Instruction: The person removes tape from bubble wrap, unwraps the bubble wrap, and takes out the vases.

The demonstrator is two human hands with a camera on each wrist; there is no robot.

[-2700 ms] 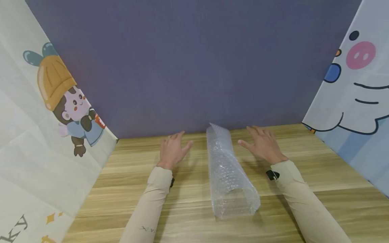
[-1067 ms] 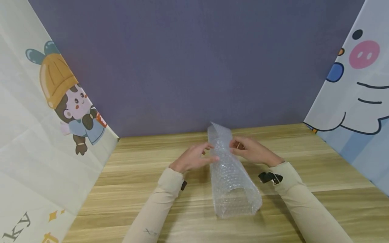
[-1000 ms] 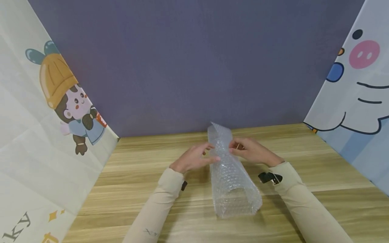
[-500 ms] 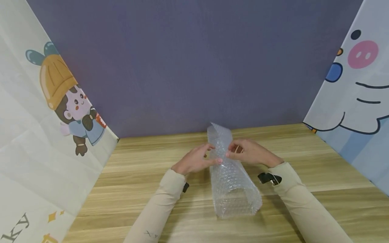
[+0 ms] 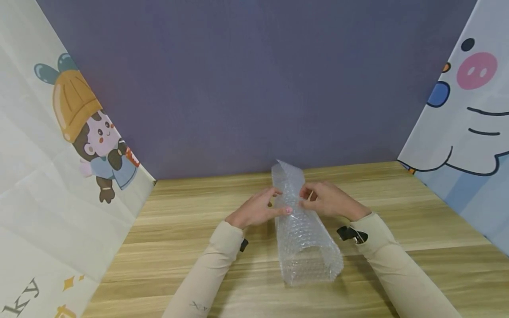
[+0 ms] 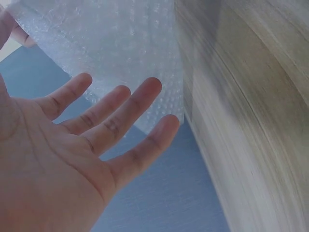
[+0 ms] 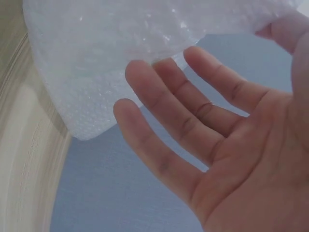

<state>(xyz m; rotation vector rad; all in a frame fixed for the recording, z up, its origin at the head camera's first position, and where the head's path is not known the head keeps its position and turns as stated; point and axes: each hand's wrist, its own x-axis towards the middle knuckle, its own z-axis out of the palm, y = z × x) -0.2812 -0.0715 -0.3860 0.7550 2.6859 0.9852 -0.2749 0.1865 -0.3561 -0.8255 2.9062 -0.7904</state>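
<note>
A loosely rolled sheet of clear bubble wrap (image 5: 300,234) lies lengthwise on the wooden table, its near end a wide open mouth and its far end rising to a pointed corner. My left hand (image 5: 256,207) is at its left side, thumb laid over the top of the roll. From the right, my right hand (image 5: 328,199) meets the opposite edge with thumb and fingertips. In the left wrist view, relaxed, spread fingers (image 6: 113,118) reach along the wrap (image 6: 111,43). The right wrist view has similarly relaxed fingers (image 7: 166,111) beside the wrap (image 7: 106,63), the thumb at its edge.
The table (image 5: 179,238) has a wood-grain top. A purple-grey panel (image 5: 238,88) stands along its far edge. Cartoon-printed sheets hang on the left (image 5: 32,145) and right (image 5: 473,132). Dark wrist devices show by both cuffs.
Both hands have come inward from either side of the bubble wrap to touch it. Over the last second they have shifted only slightly; the wrap stays in place.
</note>
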